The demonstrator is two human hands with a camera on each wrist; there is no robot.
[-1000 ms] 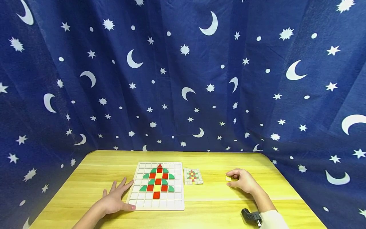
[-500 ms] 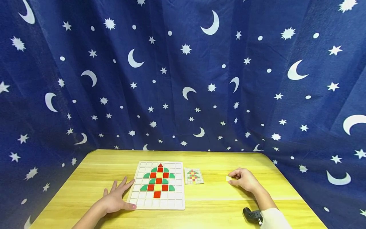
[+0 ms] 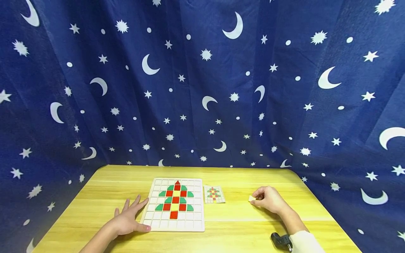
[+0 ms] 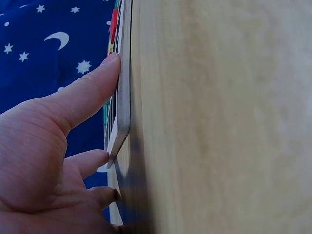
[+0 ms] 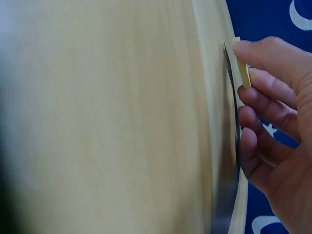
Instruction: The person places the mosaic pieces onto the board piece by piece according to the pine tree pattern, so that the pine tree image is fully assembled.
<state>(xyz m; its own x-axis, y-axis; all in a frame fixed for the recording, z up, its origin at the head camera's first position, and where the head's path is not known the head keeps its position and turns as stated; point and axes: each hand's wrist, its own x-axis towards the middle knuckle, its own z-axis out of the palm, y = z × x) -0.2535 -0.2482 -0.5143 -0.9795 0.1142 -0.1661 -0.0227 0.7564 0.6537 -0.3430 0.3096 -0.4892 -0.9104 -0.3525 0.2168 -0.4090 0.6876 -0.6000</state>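
Observation:
My left hand lies with spread, mostly straight fingers along the left side of a white grid board. In the left wrist view, its thumb rests on the board's edge. Red, green and yellow tiles form a tree on the board, with a red triangle at the top. Over the right part of the table, my right hand pinches a small pale-yellow tile between thumb and fingers. The right wrist view shows this tile edge-on, just above the tabletop.
A small paper card printed with a tree on a grid lies right of the board. The wooden table ends at a dark blue curtain with moons and stars. A black device sits at the right wrist.
The small tile has turned in my right hand's fingers, its visible face going from yellow to paler. The right hand has barely shifted. My left hand stays at the board.

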